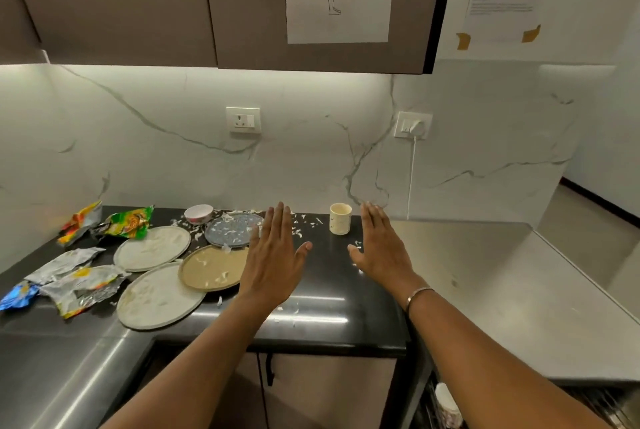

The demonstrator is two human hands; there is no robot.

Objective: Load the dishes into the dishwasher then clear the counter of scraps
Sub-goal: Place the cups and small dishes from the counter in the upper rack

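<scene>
**Dishes (194,266) sit dirty on the dark counter; both hands empty**

Dishes are clustered on the left half of the black counter (329,317). Two big pale plates (161,298) and a tan plate (211,267) overlap at their rims, with a speckled blue plate (233,229) and a small bowl (198,213) farther back. A cream cup (340,219) stands alone to the right, near the wall.

They look stiff, breakable and smeared, so probably slick. The safest hold is likely at the rim, thumb on top, lifting the uppermost tan plate first. The cup should take a simple wrap around its side.

The left hand (273,262) and right hand (384,252) are spread flat, palms down and well apart, holding nothing (whether they touch the surface I cannot tell). The left one covers the right edge of the tan plate.

White scraps (294,224) are scattered around the far plates, and crumpled wrappers (76,290) lie at far left.

The nearest plate sits just beside the counter's near edge, so a careless nudge could tip it off. There is open room on the right over the steel worktop (485,290), and what looks like a dishwasher rack (446,401) shows at the near right.
</scene>
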